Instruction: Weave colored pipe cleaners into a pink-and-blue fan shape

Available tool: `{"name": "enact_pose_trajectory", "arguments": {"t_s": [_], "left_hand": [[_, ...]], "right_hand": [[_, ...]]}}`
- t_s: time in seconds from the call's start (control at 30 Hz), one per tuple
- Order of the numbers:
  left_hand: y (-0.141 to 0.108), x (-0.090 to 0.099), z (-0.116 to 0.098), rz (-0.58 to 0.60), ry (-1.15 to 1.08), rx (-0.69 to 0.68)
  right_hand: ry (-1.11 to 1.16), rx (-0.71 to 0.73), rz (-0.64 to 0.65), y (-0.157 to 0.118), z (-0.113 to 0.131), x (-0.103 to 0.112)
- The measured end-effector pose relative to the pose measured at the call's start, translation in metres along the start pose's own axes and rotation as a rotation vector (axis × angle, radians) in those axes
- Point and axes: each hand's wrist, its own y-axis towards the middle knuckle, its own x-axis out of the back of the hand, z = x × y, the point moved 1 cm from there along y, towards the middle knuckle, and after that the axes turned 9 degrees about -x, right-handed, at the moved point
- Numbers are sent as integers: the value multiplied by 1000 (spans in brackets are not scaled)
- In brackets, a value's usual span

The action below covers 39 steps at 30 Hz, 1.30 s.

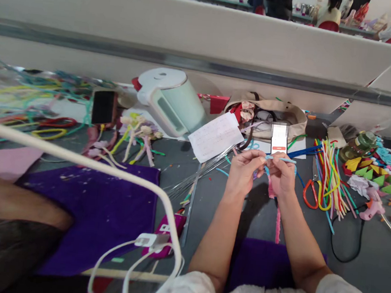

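Note:
My left hand (247, 170) and my right hand (282, 172) meet over the table, fingers pinched together. Between them runs a light blue pipe cleaner (289, 161), its free end sticking out past my right fingers. More blue loops show around my right hand, partly hidden by it. Below the hands hangs a pink fuzzy strip (278, 225), reaching down the table beside my right forearm. Just beyond my fingers a phone (279, 141) with a lit screen stands against a beige bag (297, 122).
To the right lie red-handled scissors (311, 196), a bundle of colourful pipe cleaners (335, 180), a pink glue gun (373, 207) and a glass jar (361, 144). Left are a written paper (216, 137), a pale jug (175, 102), a white cable (116, 171) and a co-worker's arm (18, 198).

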Motion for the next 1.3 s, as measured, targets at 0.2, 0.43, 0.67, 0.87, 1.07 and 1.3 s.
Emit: {"name": "enact_pose_trajectory", "arguments": {"t_s": [0.2, 0.43, 0.67, 0.87, 1.07, 1.3], "left_hand": [[-2, 12, -12, 293, 237, -50], [-10, 6, -9, 340, 921, -376], [-4, 4, -7, -51, 614, -427], [-1, 7, -6, 40, 78, -43], [-3, 17, -19, 363, 375, -142], [-9, 12, -17, 334, 979, -383]], "right_hand": [[-32, -245, 176, 6, 14, 19], [-550, 56, 19, -1, 38, 29], [-492, 428, -66, -13, 23, 2], [55, -16, 39, 0, 2, -2], [-88, -225, 163, 6, 18, 19], [-641, 190, 70, 0, 36, 29]]}}
